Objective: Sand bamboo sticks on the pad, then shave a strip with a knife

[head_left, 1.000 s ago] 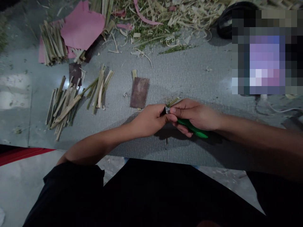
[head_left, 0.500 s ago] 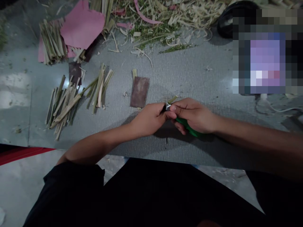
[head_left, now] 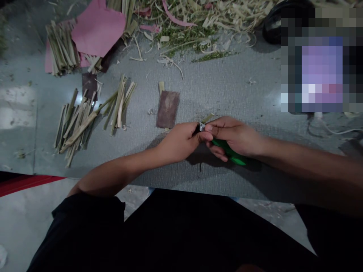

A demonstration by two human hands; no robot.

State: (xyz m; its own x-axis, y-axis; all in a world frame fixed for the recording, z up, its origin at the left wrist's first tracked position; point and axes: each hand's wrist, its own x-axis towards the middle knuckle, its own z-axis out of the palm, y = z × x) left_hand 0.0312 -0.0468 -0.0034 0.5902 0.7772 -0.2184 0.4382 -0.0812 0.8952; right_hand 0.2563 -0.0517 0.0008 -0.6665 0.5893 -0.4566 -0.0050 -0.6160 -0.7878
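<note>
two hands (head_left: 181, 141), one green knife (head_left: 231, 153), perhaps two brown sandpaper pieces (head_left: 168, 109).

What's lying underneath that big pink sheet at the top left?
The pink sheet lies on a bundle of cut plant strips, whose ends stick out left and below. A darker sheet's edge shows too. Anything beneath its middle is covered.

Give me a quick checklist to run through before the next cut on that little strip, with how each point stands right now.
1. Knife held firmly: ok, the right hand is closed around the green knife.
2. Strip secured: ok, the left hand pinches the strip at the blade.
3. Fingers clear of the blade edge: cannot tell, thumbs crowd the metal tip.
4. Mat beneath the hands: ok, bare mat there.
5. Sandpaper piece out of the way: ok, lying left of the hands.
6. Cut strips kept apart: ok, piled far left.
</note>
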